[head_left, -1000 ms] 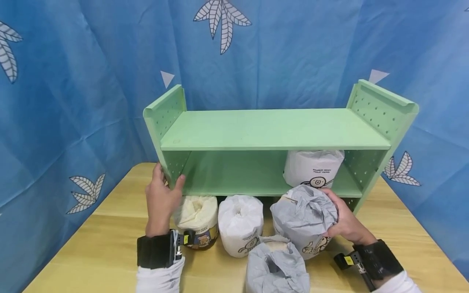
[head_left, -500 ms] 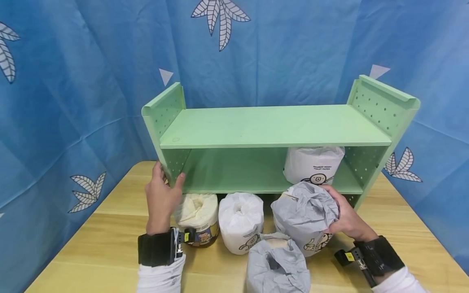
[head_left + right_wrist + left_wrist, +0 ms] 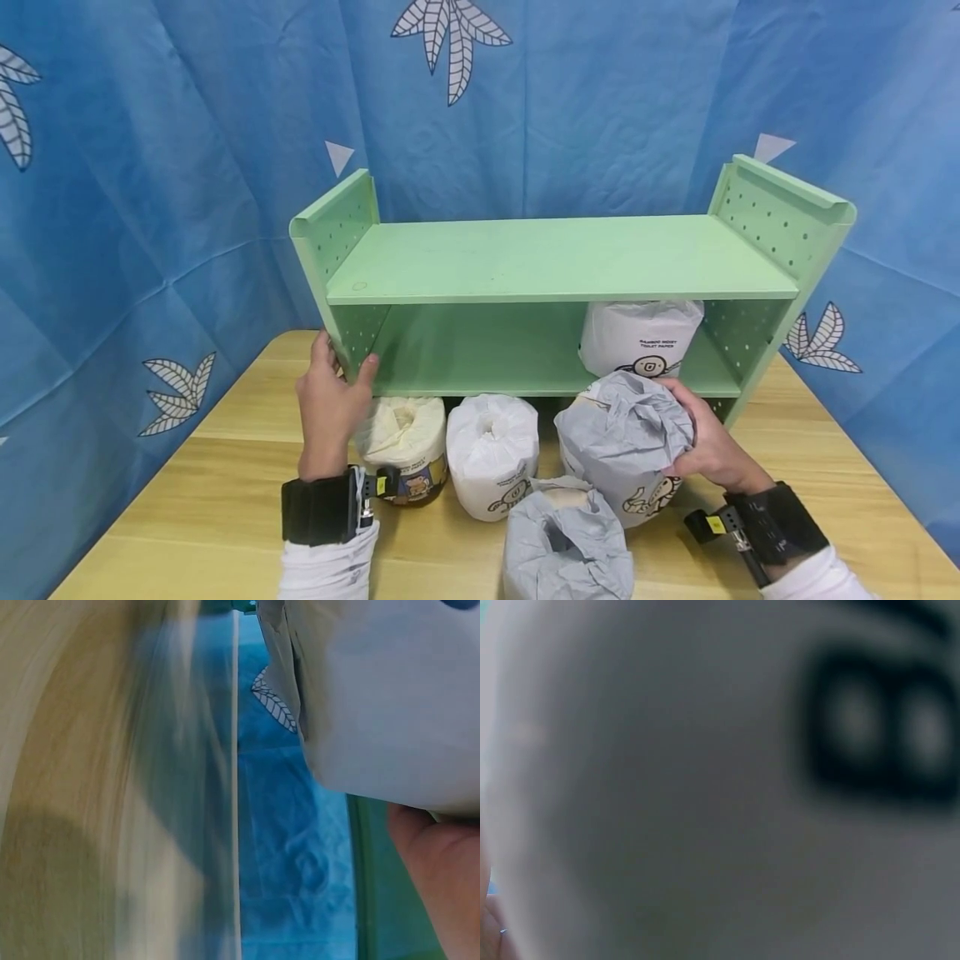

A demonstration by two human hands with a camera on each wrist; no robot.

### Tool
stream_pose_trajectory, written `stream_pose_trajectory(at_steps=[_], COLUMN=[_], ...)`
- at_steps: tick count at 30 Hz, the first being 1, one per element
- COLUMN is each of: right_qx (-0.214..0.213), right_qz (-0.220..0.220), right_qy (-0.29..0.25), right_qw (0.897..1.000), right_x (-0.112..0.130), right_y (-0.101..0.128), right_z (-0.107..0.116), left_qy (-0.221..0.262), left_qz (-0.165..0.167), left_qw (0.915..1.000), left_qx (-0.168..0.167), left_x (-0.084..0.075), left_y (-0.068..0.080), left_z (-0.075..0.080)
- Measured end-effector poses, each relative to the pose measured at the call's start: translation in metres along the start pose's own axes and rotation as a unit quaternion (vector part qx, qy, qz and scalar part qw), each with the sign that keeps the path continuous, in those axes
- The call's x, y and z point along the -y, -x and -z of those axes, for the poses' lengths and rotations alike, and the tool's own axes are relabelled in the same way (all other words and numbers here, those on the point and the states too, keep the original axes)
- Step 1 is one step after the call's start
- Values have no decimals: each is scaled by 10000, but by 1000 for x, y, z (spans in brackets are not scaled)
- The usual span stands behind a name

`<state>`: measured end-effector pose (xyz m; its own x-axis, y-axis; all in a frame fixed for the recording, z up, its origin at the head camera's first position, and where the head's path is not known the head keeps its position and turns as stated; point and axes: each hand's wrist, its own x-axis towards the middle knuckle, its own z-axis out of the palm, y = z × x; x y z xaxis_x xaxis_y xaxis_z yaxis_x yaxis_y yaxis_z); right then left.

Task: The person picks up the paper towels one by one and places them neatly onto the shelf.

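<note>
My left hand (image 3: 330, 408) grips the lower front edge of the left side panel of a green shelf (image 3: 562, 258), thumb inside and fingers outside. In my right hand (image 3: 712, 446) is a grey-wrapped toilet paper roll (image 3: 622, 442), slightly tilted, in front of the lower tier. The right wrist view shows this roll (image 3: 405, 705) close up with a fingertip (image 3: 416, 825) at its edge. On that lower tier, at the right, stands a white-wrapped toilet paper roll (image 3: 637, 337). A blurred pale surface with dark print (image 3: 705, 787) fills most of the left wrist view.
Along the shelf's front stand a cream-topped roll (image 3: 405, 433) beside my left wrist and a white roll (image 3: 491, 458). Another grey-wrapped roll (image 3: 566, 550) is nearest the camera. All rest on a wooden table (image 3: 187, 517), with a blue leaf-print curtain (image 3: 187, 167) behind.
The head view has shifted slightly, so the shelf appears a little higher. Both hands keep their holds, and the rolls stay in place.
</note>
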<state>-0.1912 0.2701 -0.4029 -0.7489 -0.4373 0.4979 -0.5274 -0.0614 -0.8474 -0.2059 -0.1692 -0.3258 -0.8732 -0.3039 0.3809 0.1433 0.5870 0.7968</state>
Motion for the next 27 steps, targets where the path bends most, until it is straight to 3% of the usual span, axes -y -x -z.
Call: stream_pose_trajectory(at_steps=[27], right_qx=[-135], right_qz=[190], right_qy=[-221], right_qw=[9995], right_x=[21], right_y=[-4], right_z=[2], left_qy=[-75], left_qz=[90], left_qw=[9999], left_qx=[39], left_x=[-2], left_y=[-1], left_z=[0])
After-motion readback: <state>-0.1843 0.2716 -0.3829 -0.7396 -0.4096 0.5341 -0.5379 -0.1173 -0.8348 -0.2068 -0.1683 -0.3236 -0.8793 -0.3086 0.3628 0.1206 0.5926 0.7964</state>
